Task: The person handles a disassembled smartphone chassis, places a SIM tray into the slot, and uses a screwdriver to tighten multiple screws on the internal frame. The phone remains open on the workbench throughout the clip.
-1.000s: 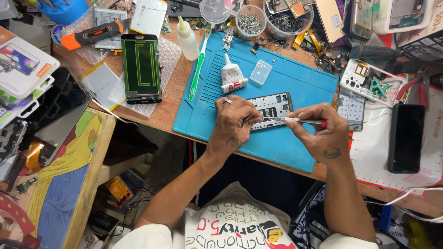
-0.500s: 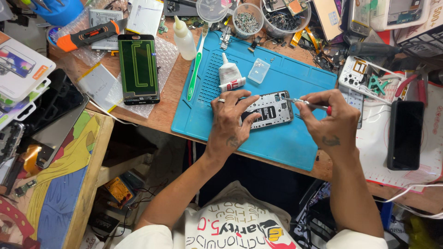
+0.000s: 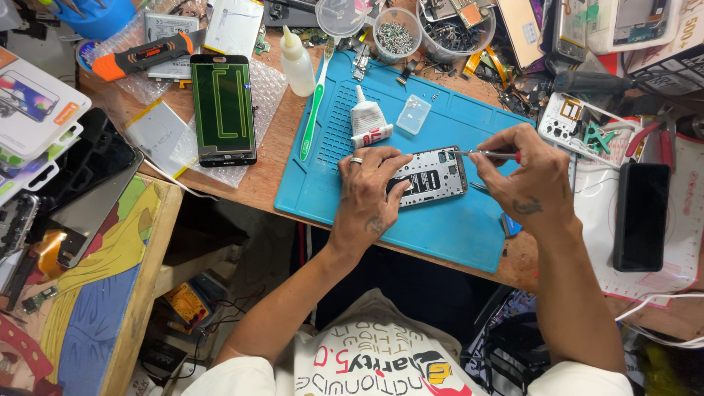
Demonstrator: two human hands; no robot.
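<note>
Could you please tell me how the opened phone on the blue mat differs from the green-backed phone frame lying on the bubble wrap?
The opened phone lies crosswise under the left hand, while the green frame lies lengthwise, untouched. The opened phone shows grey metal and a dark battery; the frame shows a green panel with pale lines. The right hand holds a screwdriver at the phone. Both lie flat.

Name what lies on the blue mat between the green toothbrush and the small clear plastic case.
In the head view, a white glue tube with a red band lies between the green toothbrush and the clear case on the blue mat.

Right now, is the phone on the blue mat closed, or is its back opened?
Opened: the phone lies with its back cover off, its inner frame and battery label showing.
</note>
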